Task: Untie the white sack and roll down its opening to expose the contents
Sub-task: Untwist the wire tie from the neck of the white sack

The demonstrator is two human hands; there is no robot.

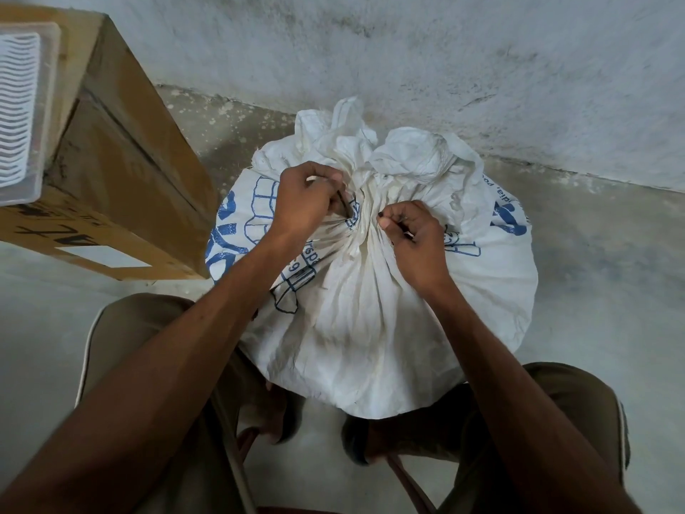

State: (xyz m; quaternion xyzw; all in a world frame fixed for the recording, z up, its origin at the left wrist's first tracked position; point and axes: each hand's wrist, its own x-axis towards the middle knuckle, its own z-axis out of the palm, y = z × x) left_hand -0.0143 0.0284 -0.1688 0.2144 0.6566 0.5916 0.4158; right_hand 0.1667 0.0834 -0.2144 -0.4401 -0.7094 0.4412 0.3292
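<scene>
Both hands, left [304, 202] and right [411, 235], pinch the tie at the neck of the sack [370, 291]; soft, crinkly weave, likely heavy, best worked at the knot.

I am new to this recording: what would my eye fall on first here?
First, the bulging white sack with blue print on the floor at centre, its neck bunched shut. The left hand and right hand pinch at that neck. A cardboard box stands at upper left.
</scene>
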